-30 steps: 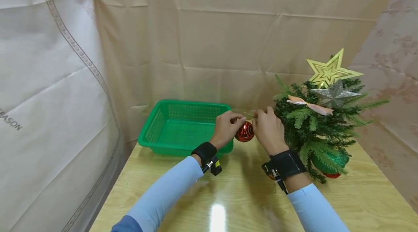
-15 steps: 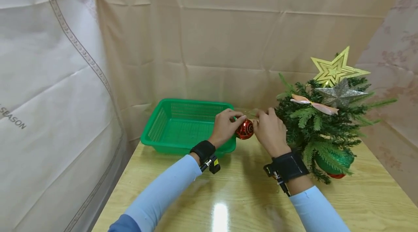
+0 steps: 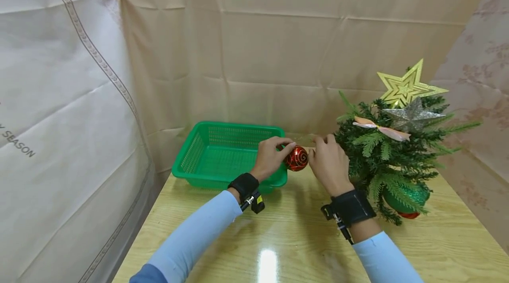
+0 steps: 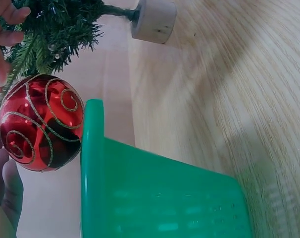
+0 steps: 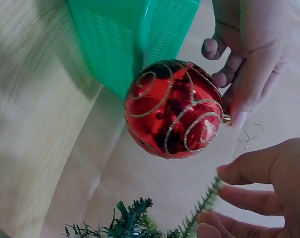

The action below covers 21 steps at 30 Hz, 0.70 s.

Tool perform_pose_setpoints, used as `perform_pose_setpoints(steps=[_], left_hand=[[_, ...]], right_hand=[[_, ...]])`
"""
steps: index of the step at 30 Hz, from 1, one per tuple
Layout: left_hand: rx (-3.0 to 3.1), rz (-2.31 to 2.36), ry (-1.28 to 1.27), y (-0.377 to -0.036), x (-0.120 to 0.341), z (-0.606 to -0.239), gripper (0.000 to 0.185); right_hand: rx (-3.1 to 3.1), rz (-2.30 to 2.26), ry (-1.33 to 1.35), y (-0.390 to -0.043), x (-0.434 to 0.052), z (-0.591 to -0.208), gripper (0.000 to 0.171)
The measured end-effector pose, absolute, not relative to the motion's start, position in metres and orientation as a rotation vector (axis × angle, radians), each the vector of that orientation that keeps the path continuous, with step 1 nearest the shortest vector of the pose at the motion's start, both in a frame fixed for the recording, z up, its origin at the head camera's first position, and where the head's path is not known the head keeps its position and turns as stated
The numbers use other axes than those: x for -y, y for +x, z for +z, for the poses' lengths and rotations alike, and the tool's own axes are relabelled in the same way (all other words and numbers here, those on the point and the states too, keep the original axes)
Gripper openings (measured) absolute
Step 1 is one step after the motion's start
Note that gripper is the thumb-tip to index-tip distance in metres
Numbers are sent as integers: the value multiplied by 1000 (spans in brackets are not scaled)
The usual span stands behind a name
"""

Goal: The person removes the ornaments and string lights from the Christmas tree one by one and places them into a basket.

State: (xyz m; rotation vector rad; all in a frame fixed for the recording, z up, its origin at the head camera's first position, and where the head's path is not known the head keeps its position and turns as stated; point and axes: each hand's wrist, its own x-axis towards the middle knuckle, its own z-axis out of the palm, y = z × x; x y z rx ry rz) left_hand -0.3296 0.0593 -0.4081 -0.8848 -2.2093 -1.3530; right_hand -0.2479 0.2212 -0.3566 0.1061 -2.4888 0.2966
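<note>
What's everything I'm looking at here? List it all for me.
Bauble: one, red with gold swirls, held between the hands beside the basket.
Basket: one, green, table's far left.
Small tree: one, green, table's right.
Star topper: one, gold, tree top.
Star: one, silver, below the gold one.
Bow: one, pink, upper branch.
Table: one, light wood.
Left hand: pinches the bauble's top.
Right hand: beside the bauble, its grip unclear.

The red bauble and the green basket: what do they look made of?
Red bauble: glossy shell, plastic or glass, can't tell; mirror-like highlights, raised gold glitter swirls. Green basket: moulded plastic, smooth semi-gloss; perforated mesh walls and a solid rim.
</note>
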Motion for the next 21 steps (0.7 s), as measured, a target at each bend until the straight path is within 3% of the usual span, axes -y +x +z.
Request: perform_pose_setpoints(steps=[7,15,21], left_hand=[[2209,-1364,-829,-331,-55,-407,18],[2201,-1384,-822,-330,-49,-403,19],[2196,-1379,-831,-328,-46,-404,19]], right_hand=[[2420,324,112,-238,-212,-367,42],[2492,400,259,-220,-189,-387,17],[2574,495,368,-216,-177,-409,12]])
